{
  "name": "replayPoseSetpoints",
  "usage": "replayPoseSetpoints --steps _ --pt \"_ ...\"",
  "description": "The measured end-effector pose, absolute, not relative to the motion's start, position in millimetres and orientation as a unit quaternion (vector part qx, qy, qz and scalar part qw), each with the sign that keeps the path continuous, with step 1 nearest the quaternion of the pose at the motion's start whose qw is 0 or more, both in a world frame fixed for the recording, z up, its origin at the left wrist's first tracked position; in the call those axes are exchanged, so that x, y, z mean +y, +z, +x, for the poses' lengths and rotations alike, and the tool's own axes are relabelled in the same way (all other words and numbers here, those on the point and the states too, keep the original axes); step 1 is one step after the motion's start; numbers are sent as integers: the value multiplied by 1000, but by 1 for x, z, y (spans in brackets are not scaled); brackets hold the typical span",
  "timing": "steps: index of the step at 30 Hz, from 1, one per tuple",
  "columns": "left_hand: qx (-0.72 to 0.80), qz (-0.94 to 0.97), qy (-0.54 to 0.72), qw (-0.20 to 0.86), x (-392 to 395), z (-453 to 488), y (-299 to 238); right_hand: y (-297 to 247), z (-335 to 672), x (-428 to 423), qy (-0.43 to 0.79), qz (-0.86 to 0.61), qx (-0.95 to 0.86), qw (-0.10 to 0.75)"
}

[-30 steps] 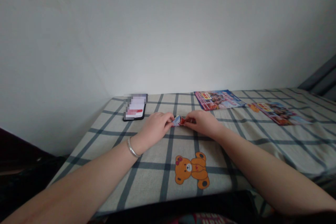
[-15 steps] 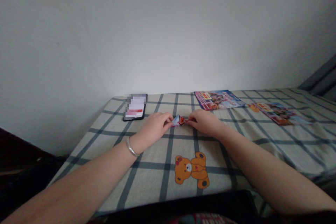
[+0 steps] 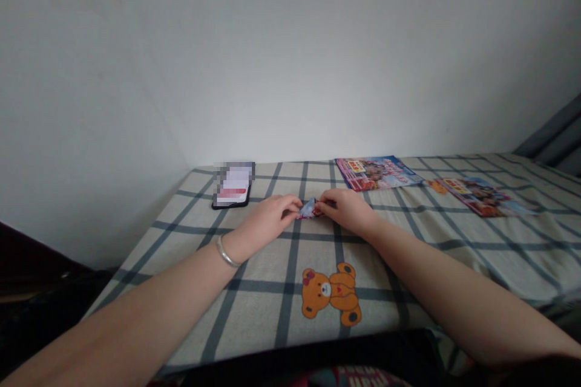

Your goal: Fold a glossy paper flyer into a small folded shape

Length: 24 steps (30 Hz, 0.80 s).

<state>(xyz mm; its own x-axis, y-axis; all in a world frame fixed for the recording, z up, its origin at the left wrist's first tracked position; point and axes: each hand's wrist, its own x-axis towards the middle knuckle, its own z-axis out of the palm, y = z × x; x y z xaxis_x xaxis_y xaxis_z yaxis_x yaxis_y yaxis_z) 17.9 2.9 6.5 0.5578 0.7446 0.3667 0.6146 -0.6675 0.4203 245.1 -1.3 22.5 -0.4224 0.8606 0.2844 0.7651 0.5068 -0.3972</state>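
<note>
A small folded piece of printed paper (image 3: 308,208), blue, white and red, is held just above or on the checked cloth between my two hands. My left hand (image 3: 275,213), with a silver bangle on its wrist, pinches the paper's left end. From the other side, my right hand (image 3: 344,208) pinches its right part between thumb and forefinger. The fingers cover both ends, so the full folded shape is hidden.
A phone (image 3: 233,185) with a lit screen lies left of my hands. To the right are a printed leaflet (image 3: 379,172) and a second leaflet (image 3: 483,196). A checked tablecloth (image 3: 254,314) with a bear print (image 3: 331,294) covers the table, which meets a white wall (image 3: 290,60).
My right hand has shifted slightly left along the paper, covering more of its right end. My left hand has stayed almost still, and the other things have not moved.
</note>
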Motion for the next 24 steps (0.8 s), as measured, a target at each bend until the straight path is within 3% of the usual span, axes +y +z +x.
replayPoseSetpoints --steps 4,13,24 --pt "385 879 260 108 1 18 6 15 243 5 83 -490 -835 236" --pt "348 909 225 -36 -5 22 13 11 239 9 25 -487 -846 215" --pt "341 919 171 -101 -8 21 15 12 236 10 16 -536 -825 179"
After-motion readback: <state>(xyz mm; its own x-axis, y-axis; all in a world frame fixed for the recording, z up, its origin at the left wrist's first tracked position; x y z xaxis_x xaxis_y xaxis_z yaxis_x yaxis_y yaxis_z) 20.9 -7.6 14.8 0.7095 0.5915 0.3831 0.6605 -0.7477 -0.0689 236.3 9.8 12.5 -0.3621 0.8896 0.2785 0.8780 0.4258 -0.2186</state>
